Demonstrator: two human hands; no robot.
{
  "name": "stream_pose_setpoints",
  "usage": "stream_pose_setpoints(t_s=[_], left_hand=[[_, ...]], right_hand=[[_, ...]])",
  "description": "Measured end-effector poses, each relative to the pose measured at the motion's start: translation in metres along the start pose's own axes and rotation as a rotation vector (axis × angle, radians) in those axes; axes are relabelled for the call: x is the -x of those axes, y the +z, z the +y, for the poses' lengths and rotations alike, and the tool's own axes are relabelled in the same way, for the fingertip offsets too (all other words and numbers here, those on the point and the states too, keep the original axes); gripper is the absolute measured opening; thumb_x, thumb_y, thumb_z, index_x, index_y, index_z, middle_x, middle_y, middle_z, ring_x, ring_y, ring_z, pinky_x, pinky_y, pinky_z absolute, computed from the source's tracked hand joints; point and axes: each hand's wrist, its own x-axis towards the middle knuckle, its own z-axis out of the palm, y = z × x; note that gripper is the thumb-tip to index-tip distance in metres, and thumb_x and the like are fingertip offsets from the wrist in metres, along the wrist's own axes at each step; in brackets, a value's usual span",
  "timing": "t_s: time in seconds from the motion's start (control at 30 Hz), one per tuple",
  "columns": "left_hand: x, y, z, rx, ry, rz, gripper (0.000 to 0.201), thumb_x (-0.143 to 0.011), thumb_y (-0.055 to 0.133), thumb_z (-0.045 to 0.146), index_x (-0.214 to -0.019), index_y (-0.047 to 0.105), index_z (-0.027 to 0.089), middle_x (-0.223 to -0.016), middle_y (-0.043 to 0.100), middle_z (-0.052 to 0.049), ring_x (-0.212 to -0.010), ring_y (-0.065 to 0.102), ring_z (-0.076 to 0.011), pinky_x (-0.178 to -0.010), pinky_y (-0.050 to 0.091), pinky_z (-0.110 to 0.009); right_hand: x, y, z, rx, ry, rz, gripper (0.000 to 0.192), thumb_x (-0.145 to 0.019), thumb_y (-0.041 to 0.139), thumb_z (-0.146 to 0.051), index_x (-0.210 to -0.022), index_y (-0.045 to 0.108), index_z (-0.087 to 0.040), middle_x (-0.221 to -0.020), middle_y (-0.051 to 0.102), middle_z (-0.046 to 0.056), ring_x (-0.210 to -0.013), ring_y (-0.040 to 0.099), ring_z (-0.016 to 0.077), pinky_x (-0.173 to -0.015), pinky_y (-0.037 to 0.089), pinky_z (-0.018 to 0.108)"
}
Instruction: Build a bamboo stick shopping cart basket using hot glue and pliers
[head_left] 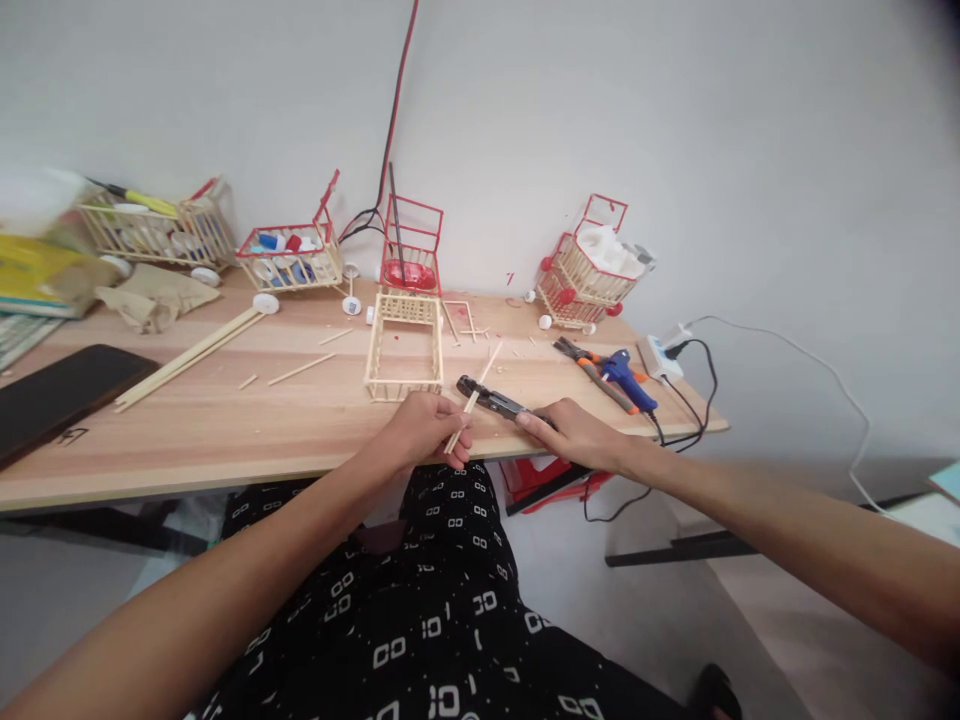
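My left hand (pixel 435 428) is closed, pinching thin wooden sticks (pixel 491 362) that slant up and away over the front of the table. My right hand (pixel 566 430) is wrapped around a dark plier-like cutter (pixel 491 398). The tool's head lies right by the sticks, just past my left fingertips; whether its jaws grip them I cannot tell. Directly behind my left hand stands an open basket frame (pixel 405 390) built of pale sticks. A small red-framed piece (pixel 412 240) with a red dish and a dark rod stands behind it.
Stick-built carts (pixel 292 265) with white wheels line the wall, and another cart (pixel 589 270) stands back right. Loose sticks (pixel 301 368), a phone-like black slab (pixel 67 395) and brown paper (pixel 154 295) lie left. A blue glue gun (pixel 626 375), orange-handled pliers (pixel 607 385) and a corded power strip (pixel 660 358) sit right.
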Motion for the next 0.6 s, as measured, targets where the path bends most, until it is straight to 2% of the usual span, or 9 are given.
stream_pose_setpoints(t_s=[0.33, 0.6], left_hand=[[-0.003, -0.002, 0.001, 0.044, -0.014, -0.007, 0.019, -0.083, 0.058, 0.008, -0.064, 0.057, 0.009, -0.052, 0.061, -0.002, -0.040, 0.058, -0.0105, -0.043, 0.051, -0.024], [-0.007, -0.003, -0.003, 0.046, 0.003, 0.012, 0.016, -0.080, 0.064, 0.012, -0.066, 0.056, 0.010, -0.051, 0.060, 0.000, -0.039, 0.057, -0.0099, -0.042, 0.051, -0.022]], right_hand=[[0.000, 0.002, -0.002, -0.002, 0.026, 0.026, 0.061, -0.095, 0.022, -0.062, -0.060, 0.047, -0.018, -0.055, 0.044, 0.000, -0.052, 0.040, 0.0123, -0.055, 0.028, 0.028], [-0.004, -0.010, -0.014, -0.002, 0.118, -0.021, 0.066, -0.092, 0.022, -0.069, -0.055, 0.045, -0.019, -0.052, 0.051, 0.003, -0.051, 0.045, 0.0137, -0.057, 0.032, 0.029]])
